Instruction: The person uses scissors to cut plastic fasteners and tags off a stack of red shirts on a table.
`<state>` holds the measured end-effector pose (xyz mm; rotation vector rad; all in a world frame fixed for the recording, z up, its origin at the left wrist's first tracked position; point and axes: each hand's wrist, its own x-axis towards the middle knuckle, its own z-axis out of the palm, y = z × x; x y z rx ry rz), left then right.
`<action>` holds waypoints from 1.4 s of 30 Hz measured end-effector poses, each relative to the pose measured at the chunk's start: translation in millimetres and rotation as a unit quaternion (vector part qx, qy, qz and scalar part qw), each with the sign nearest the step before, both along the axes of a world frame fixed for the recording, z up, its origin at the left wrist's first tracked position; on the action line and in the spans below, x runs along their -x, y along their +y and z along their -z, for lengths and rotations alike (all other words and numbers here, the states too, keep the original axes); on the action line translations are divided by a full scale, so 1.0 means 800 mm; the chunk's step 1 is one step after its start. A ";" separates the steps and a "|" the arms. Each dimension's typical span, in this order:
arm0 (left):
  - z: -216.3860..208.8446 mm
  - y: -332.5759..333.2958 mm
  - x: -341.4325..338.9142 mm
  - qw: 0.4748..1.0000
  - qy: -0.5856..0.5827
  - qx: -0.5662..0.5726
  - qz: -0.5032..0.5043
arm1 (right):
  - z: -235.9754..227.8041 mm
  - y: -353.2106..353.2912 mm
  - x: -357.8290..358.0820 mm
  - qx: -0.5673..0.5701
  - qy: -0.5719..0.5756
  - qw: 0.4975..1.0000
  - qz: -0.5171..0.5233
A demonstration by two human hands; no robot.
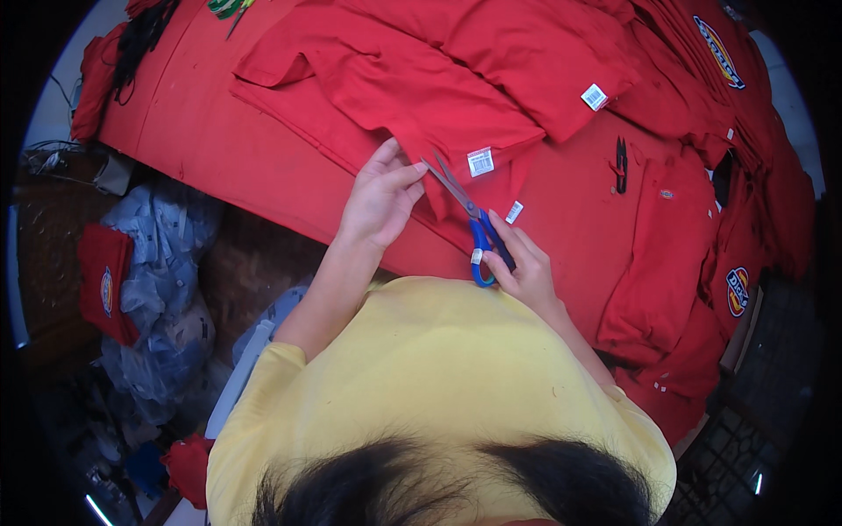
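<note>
My right hand [526, 267] grips a pair of scissors [474, 210] by the blue handles, with a small white sticker on one loop. The blades point up and left, slightly parted, over a red garment [395, 101]. My left hand [381, 195] is beside the blade tips, thumb and forefinger pinched together over the cloth; what they hold is too small to make out. A white barcode label [481, 161] lies on the garment just right of the blades. Another white label [515, 212] lies near my right hand.
Red garments with round emblems are heaped at the right [667, 263]. Black thread snips [622, 165] lie on the red table cover [574, 206]. Clear plastic bags [171, 298] and a folded red garment [108, 285] are beyond the table's left edge. Green-handled scissors [226, 9] lie at the far left.
</note>
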<state>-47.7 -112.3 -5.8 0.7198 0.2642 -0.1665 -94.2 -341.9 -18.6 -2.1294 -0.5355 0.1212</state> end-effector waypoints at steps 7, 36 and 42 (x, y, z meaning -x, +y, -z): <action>-0.003 -0.010 -0.001 0.999 -0.002 -0.024 -0.021 | 0.005 -0.004 0.004 -0.026 -0.002 1.000 0.016; 0.001 -0.022 0.004 0.997 0.018 0.016 -0.069 | 0.023 0.007 0.011 -0.111 0.084 0.990 0.025; -0.004 -0.020 0.006 0.998 -0.010 -0.027 -0.055 | -0.007 0.017 0.001 -0.080 0.025 0.996 0.008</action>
